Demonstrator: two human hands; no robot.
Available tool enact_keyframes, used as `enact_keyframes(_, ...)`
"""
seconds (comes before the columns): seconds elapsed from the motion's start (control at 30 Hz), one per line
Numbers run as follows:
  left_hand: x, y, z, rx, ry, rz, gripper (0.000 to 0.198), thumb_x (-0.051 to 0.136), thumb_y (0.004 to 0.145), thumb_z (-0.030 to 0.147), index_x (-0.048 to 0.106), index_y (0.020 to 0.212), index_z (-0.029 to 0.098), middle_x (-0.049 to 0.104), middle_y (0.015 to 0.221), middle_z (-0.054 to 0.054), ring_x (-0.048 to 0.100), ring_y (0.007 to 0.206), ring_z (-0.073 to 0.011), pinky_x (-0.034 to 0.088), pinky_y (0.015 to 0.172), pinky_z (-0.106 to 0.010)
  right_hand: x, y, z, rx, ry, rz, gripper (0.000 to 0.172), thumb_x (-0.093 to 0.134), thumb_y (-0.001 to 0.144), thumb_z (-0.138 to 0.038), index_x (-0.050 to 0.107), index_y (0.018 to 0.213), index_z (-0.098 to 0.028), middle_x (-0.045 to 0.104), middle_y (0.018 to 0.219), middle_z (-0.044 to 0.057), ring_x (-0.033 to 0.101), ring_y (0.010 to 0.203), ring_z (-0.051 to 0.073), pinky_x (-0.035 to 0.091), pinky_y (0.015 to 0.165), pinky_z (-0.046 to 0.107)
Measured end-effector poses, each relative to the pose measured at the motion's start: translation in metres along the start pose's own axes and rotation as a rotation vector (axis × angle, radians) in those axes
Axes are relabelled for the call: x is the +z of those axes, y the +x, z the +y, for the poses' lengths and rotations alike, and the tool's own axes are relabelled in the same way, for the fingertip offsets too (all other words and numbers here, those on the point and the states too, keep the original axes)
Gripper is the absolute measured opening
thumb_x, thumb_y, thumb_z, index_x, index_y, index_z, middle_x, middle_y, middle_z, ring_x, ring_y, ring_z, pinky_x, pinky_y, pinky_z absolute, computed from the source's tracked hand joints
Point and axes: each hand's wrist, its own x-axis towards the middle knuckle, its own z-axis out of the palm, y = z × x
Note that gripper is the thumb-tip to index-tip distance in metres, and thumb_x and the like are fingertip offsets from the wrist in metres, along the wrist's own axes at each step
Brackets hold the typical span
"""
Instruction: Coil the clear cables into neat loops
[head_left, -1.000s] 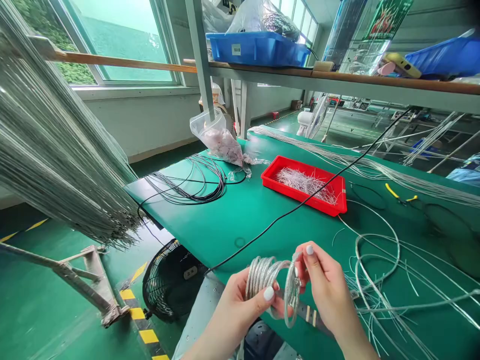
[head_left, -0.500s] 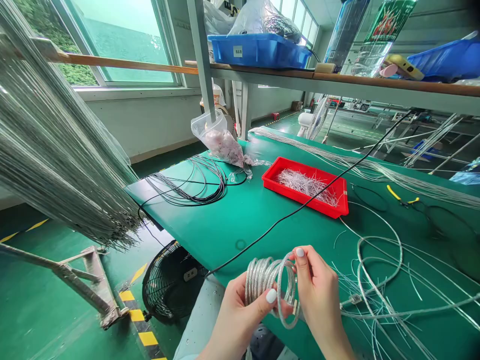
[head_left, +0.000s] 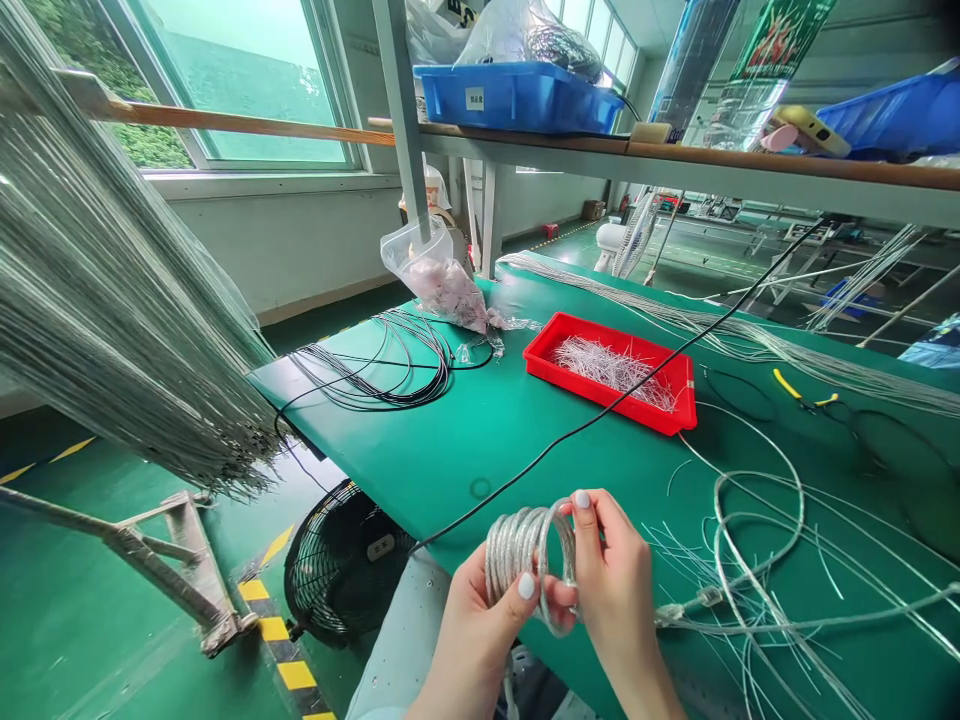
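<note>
Both my hands hold a coil of silver braided cable [head_left: 523, 556] above the front edge of the green workbench [head_left: 480, 450]. My left hand [head_left: 476, 630] cradles the coil from below, with its thumb across the turns. My right hand [head_left: 609, 570] pinches the coil's right side between thumb and fingers. The hands nearly touch, and they hide part of the coil. To the right, loose silver cables [head_left: 757, 590] lie across the bench, with a thin strand running towards the coil.
A red tray [head_left: 607, 372] of cut wire ends and yellow-handled pliers [head_left: 802, 392] sit on the bench. A black cable [head_left: 592, 428] crosses it. A hanging cable bundle [head_left: 127, 300] fills the left, and a floor fan [head_left: 346, 562] stands below the bench edge.
My right hand has moved left, closer to my left hand. The coil now looks tighter, and its outer loop has been drawn in against the other turns.
</note>
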Motion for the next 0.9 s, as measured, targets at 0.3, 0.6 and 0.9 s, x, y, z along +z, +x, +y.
enact_keyframes(0.3,-0.002,-0.002,-0.005,-0.008,0.021,-0.017,0.045,0.086,0.062,0.05,0.069,0.082,0.014,0.068,0.058,-0.005,0.058,0.053,-0.0133,0.048,0.054,-0.02,0.006,-0.002,-0.001,0.038,0.006,-0.044,0.047,0.036,0.099,-0.052,0.056,0.07,-0.021,0.061,0.068,0.002,0.056,0.059,0.014,0.04,0.054,0.024)
enact_keyframes(0.6,-0.021,0.006,0.015,-0.058,-0.228,0.085,0.031,0.089,0.063,0.036,0.074,0.076,0.012,0.065,0.052,-0.001,0.057,0.045,-0.0076,0.047,0.049,-0.015,-0.003,0.002,0.018,-0.079,-0.066,-0.091,0.036,0.04,0.1,-0.047,0.06,0.087,-0.02,0.063,0.078,0.002,0.057,0.063,0.012,0.044,0.054,0.021)
enact_keyframes(0.9,-0.053,0.022,0.053,0.18,-0.629,0.425,0.016,0.079,0.073,0.015,0.067,0.082,0.013,0.061,0.055,0.007,0.059,0.044,-0.0081,0.058,0.053,-0.021,-0.03,0.005,0.056,-0.396,-0.264,-0.018,0.021,0.052,0.097,-0.038,0.062,0.093,-0.019,0.064,0.092,0.006,0.061,0.07,0.012,0.052,0.06,0.022)
